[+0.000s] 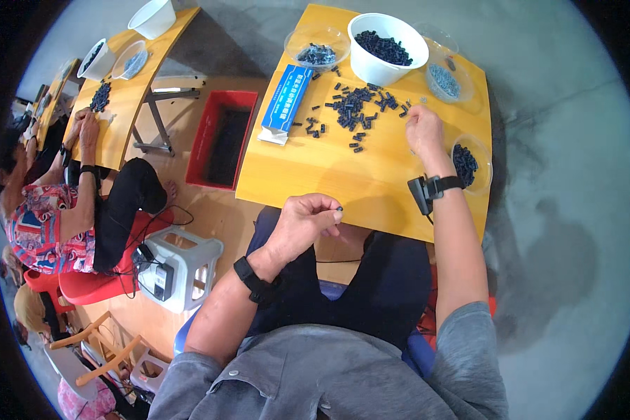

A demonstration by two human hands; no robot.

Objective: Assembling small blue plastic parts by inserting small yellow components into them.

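My left hand point(305, 225) is held over my lap near the table's front edge. Between its thumb and forefinger is a small black part point(339, 208), mostly covered by the fingertips. Farther forward, my right hand point(425, 131) is closed above the right side of the yellow table point(399, 203); whatever its fingers hold is hidden. Just left of it lies a loose pile of small black cylindrical parts point(353, 106). Beyond that hand sits a clear tub point(469, 94) of small blue-grey pieces. Beside my right wrist is another clear tub point(488, 166) with black parts.
A white bucket point(365, 74) full of black parts stands at the back, with a clear tub point(344, 43) to its left. A blue box point(285, 101) lies along the left edge. On the floor are a red bin point(197, 150) and grey stool point(178, 255). Another person works at a neighbouring table point(129, 98).
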